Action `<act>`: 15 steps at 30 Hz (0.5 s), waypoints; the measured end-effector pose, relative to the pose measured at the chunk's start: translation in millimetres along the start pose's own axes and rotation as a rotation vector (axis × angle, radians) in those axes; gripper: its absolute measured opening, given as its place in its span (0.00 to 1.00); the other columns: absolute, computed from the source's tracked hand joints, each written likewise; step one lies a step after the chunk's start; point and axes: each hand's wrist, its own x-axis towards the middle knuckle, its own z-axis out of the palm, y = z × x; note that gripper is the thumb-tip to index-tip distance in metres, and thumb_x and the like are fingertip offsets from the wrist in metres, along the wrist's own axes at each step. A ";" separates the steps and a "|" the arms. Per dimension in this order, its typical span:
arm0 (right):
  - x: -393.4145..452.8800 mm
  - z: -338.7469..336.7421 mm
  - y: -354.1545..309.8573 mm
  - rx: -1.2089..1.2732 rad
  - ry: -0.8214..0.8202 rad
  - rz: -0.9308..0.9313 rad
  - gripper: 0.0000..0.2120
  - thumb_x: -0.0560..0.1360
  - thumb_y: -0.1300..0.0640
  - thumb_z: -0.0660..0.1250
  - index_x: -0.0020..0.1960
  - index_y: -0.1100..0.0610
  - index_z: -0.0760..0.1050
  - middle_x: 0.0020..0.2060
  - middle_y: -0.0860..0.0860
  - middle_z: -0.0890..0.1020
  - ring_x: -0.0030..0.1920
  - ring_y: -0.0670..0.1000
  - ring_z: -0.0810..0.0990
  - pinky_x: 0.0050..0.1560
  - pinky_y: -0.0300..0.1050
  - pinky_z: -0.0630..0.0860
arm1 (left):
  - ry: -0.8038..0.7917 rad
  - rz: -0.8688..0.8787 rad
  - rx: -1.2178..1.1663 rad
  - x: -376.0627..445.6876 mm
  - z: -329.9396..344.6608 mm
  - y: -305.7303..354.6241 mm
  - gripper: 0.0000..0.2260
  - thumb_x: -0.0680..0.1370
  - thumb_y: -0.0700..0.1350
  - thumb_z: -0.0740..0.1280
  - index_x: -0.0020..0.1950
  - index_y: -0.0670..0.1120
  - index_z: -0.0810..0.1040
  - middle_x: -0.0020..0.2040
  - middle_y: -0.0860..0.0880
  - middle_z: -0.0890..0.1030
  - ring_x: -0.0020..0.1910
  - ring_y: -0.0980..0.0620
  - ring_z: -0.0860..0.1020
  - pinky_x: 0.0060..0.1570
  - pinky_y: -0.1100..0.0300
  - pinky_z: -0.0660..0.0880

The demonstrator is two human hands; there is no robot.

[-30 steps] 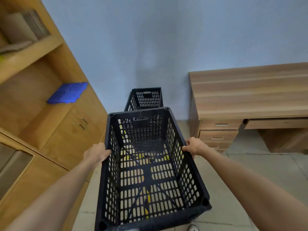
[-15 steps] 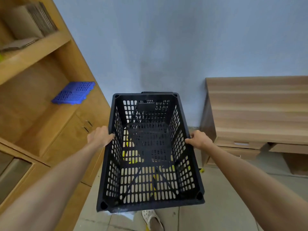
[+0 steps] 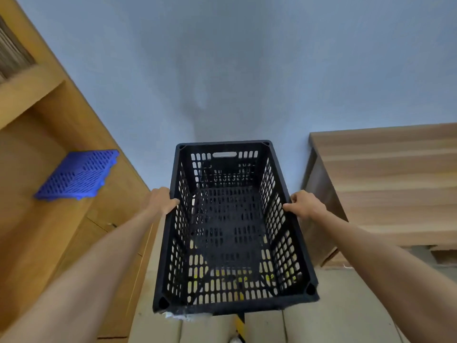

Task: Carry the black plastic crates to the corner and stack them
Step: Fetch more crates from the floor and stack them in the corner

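Blue-grey wall (image 3: 222, 70) fills the upper frame, a wooden cabinet (image 3: 37, 231) runs down the left with a blue grid panel (image 3: 78, 175) on its shelf, and a wooden tabletop (image 3: 390, 174) sits at right. At centre, the black crate (image 3: 232, 226) hangs in the air, its long rims gripped by the left hand (image 3: 162, 200) and the right hand (image 3: 305, 204). Whatever lies beneath is hidden by its mesh, so lowering blind could land it skewed or tipping.
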 end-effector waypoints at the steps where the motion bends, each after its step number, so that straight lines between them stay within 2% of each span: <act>1: 7.5 0.2 -3.1 -0.011 -0.004 0.008 0.17 0.74 0.46 0.67 0.32 0.54 0.69 0.30 0.50 0.76 0.33 0.50 0.76 0.35 0.43 0.72 | -0.006 -0.003 -0.018 11.2 -1.2 0.5 0.11 0.78 0.52 0.67 0.48 0.43 0.75 0.43 0.45 0.81 0.43 0.44 0.81 0.47 0.50 0.80; 4: 34.2 -0.6 -9.3 -0.022 -0.038 0.039 0.17 0.74 0.46 0.67 0.34 0.55 0.69 0.32 0.51 0.77 0.35 0.52 0.77 0.40 0.47 0.75 | -0.008 -0.008 -0.023 43.4 -3.6 5.7 0.11 0.78 0.51 0.67 0.49 0.43 0.75 0.43 0.45 0.81 0.42 0.45 0.81 0.47 0.49 0.80; 7: 69.4 -7.2 -12.6 -0.017 -0.030 0.042 0.17 0.74 0.47 0.67 0.34 0.55 0.68 0.32 0.50 0.77 0.35 0.52 0.77 0.39 0.45 0.74 | 0.037 0.008 0.025 79.5 -6.7 15.9 0.10 0.77 0.51 0.66 0.46 0.44 0.75 0.39 0.46 0.80 0.38 0.47 0.79 0.40 0.54 0.78; 10: 107.4 -20.4 -18.0 -0.010 -0.032 0.006 0.17 0.74 0.47 0.68 0.33 0.55 0.68 0.33 0.51 0.78 0.38 0.54 0.79 0.43 0.48 0.77 | 0.035 -0.006 0.028 109.9 -16.0 30.0 0.10 0.77 0.51 0.66 0.47 0.44 0.75 0.39 0.46 0.80 0.39 0.46 0.80 0.41 0.53 0.78; 15: 173.3 -45.0 -21.2 -0.017 -0.059 -0.027 0.16 0.73 0.48 0.68 0.34 0.55 0.69 0.33 0.51 0.78 0.38 0.54 0.78 0.42 0.47 0.76 | 0.034 -0.075 0.038 159.4 -29.5 58.0 0.10 0.78 0.52 0.66 0.47 0.45 0.75 0.39 0.47 0.80 0.37 0.48 0.79 0.40 0.55 0.76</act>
